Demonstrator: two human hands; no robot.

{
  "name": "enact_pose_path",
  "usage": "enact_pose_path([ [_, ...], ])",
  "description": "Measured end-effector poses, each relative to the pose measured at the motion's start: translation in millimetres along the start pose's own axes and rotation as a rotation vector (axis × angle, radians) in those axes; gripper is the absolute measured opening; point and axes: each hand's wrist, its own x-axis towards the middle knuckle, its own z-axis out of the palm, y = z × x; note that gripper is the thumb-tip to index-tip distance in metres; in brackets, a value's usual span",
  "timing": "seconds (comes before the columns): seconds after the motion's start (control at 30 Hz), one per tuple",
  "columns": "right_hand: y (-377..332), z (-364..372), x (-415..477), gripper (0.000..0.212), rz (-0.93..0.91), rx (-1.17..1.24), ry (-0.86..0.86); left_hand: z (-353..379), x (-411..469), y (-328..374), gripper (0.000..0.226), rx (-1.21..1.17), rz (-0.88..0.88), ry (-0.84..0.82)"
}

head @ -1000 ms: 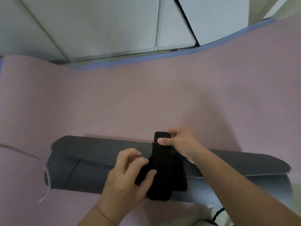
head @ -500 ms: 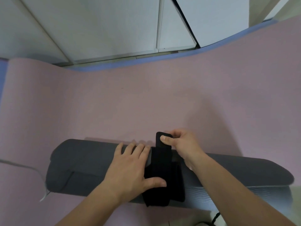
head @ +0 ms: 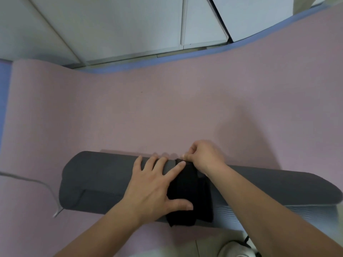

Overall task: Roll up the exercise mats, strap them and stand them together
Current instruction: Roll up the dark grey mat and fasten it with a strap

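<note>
Strap [head: 187, 193], black, wraps the middle of the rolled grey mat [head: 104, 175], which lies left to right across the near part of the flat pink mat [head: 148, 112]. Half a second ago its free end stood above the roll in my right hand [head: 204, 156]. Now that hand has carried it down onto the roll's far side, thumb and forefinger pinching it. My left hand [head: 154, 186] has stayed flat on the roll with straight fingers, spread wider now, forefinger and thumb on the strap. A white cord [head: 42, 184] trails past the roll's left end.
</note>
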Motion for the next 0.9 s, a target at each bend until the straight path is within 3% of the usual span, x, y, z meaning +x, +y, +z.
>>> enact_pose_path([
  [0.17,-3.6,-14.0,-15.8,0.022,-0.199,0.061,0.082,-10.4,1.8,-1.8,0.117,-0.029,-0.041,-0.033],
  [0.27,-0.3,-11.2,-32.4,0.036,-0.336,-0.109,-0.039,-8.0,-2.3,0.4,0.108,-0.041,-0.034,-0.021],
  [0.33,-1.0,-10.6,-34.8,0.039,-0.347,-0.219,-0.093,-5.7,-2.2,0.5,0.112,-0.037,-0.027,-0.02],
  [0.53,-12.1,-23.6,-30.3,0.038,-0.289,-0.198,-0.214,-16.3,7.6,-3.8,0.122,-0.05,-0.055,-0.101],
  [0.7,-3.8,-41.8,-52.6,0.038,-0.364,0.005,-0.296,-24.5,16.7,-6.5,0.128,-0.091,-0.057,-0.19],
  [0.77,2.4,-46.4,-66.6,0.073,-0.469,-0.075,-0.383,-33.6,21.9,-8.7,0.131,-0.106,-0.036,-0.279],
  [0.83,3.2,-47.5,-75.3,0.119,-0.489,-0.434,-0.371,-44.5,23.6,-12.1,0.138,-0.098,-0.002,-0.388],
  [0.9,-4.7,-47.4,-82.4,0.137,-0.491,-0.765,-0.271,-50.1,23.2,-17.0,0.144,-0.092,0.038,-0.445],
])
